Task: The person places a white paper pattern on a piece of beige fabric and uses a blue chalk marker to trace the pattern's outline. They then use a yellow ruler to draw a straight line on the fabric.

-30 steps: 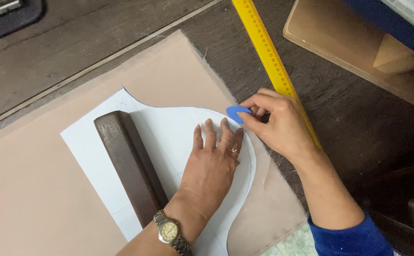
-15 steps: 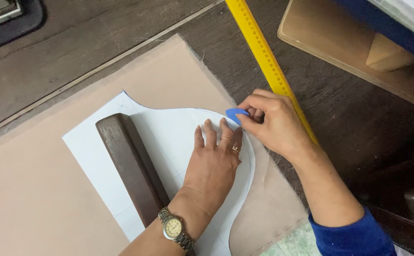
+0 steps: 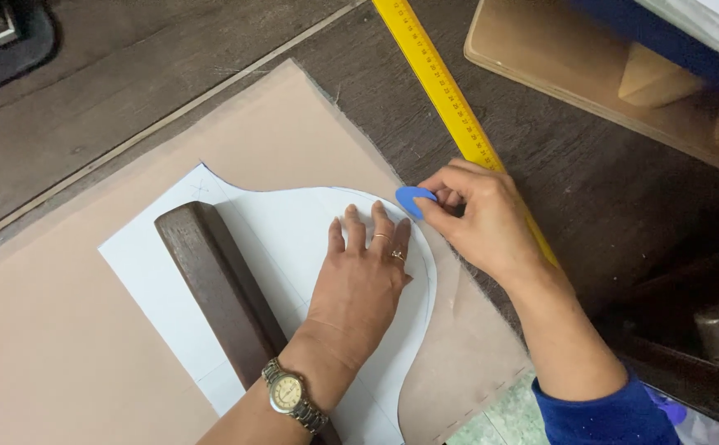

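A white paper pattern (image 3: 170, 280) with a curved edge lies on a sheet of tan fabric (image 3: 54, 354). My left hand (image 3: 363, 276) presses flat on the pattern near its curved right edge, fingers spread; a watch is on that wrist. My right hand (image 3: 479, 218) pinches a piece of blue tailor's chalk (image 3: 414, 200), whose tip touches the fabric at the top of the pattern's curve. A dark brown wooden bar (image 3: 219, 297) lies across the pattern as a weight, just left of my left forearm.
A yellow measuring ruler (image 3: 442, 91) runs diagonally on the dark wooden table (image 3: 128, 91), passing under my right hand. A light wooden board (image 3: 557, 74) sits at the upper right. A dark object (image 3: 5, 33) is in the top left corner.
My right hand with the chalk stays at the top of the curve, shifting only slightly. The left hand keeps pressing the pattern in the same spot.
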